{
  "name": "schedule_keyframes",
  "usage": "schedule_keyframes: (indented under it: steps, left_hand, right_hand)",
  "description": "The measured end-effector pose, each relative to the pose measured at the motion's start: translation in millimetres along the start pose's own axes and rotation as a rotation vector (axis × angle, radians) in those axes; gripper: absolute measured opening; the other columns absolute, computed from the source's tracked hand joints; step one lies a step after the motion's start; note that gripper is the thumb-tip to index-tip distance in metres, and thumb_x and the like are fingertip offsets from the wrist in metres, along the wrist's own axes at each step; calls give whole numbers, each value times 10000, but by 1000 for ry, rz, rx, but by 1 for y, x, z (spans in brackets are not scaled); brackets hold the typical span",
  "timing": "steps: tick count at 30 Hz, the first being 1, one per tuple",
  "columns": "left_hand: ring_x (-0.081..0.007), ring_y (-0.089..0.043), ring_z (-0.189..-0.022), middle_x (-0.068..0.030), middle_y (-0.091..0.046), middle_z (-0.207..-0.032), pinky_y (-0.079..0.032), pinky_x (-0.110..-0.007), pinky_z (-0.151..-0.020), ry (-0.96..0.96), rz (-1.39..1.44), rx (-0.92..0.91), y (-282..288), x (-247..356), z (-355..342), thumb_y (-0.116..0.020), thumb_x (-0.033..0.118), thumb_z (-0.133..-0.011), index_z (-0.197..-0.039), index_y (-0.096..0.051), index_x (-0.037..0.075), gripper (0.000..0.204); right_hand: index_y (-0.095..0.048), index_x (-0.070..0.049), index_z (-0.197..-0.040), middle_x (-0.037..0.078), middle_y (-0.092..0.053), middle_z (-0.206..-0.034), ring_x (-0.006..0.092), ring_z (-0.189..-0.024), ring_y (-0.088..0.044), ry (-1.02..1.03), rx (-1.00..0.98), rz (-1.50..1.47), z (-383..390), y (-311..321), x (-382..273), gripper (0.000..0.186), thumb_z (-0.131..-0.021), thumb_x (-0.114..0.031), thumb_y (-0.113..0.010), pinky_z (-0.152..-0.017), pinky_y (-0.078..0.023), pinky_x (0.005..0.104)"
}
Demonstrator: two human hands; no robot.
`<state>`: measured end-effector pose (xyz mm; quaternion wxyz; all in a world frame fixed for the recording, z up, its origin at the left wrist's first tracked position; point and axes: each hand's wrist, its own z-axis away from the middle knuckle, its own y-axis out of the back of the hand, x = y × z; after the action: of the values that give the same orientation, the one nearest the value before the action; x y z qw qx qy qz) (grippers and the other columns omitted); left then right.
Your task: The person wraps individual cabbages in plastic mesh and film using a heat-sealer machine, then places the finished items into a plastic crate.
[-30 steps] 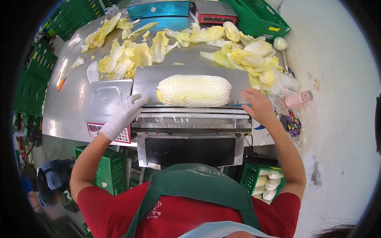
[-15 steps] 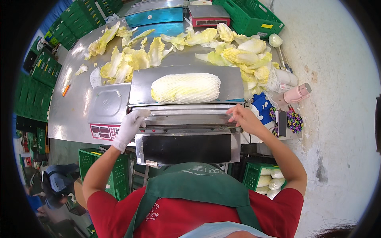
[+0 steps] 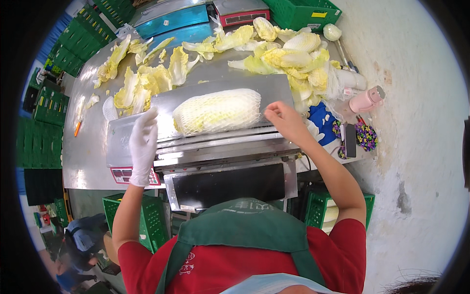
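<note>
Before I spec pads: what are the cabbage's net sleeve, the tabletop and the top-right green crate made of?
Net sleeve: likely plastic, perhaps foamed, matte white; open diamond mesh.
Tabletop: probably stainless steel, satin grey; bright streaky glare.
Green crate: apparently plastic, low sheen; uniform colour, moulded rim.

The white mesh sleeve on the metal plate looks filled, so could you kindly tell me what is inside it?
Inside the white mesh sleeve is a pale yellow-white leafy cabbage, visible through the netting. Its underside, turned toward the metal plate, is hidden.

netted cabbage (image 3: pixel 218 111); on metal plate (image 3: pixel 276 89); right hand (image 3: pixel 284 117) near; gloved left hand (image 3: pixel 143 145) apart
</note>
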<state>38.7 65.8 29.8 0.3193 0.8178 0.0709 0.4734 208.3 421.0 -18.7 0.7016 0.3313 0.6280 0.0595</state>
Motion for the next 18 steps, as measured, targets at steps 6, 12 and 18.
schedule_keyframes:
  steps: [6, 12, 18]
  left_hand:
    - [-300, -539, -1217, -118, -599, -1306, -405, -402, -1044, -406, -148, -290, -59, 73, -45, -637, 98, -865, -1287, -597, 74, 425]
    - [-343, -458, -1314, -118, -564, -1345, -344, -440, -1108, -770, -61, -606, -122, 84, -63, -631, 162, -857, -1253, -622, 138, 397]
    - [-350, -452, -1322, -129, -554, -1353, -352, -458, -1101, -784, -243, -643, -91, 67, -67, -684, 207, -847, -983, -661, 119, 163]
  right_hand:
    - [-610, -27, -871, 70, -618, -840, 189, -767, -580, -82, -76, 28, -3, -20, -18, 307, -905, -328, -660, -694, -467, 324]
    - [-636, -61, -831, 95, -630, -875, 312, -911, -593, 391, -7, 226, 26, -35, -48, 168, -803, -217, -692, -771, -470, 394]
    - [-622, -56, -918, 112, -627, -902, 324, -881, -617, 468, -126, -39, 44, -46, -26, 153, -875, -201, -638, -775, -492, 400]
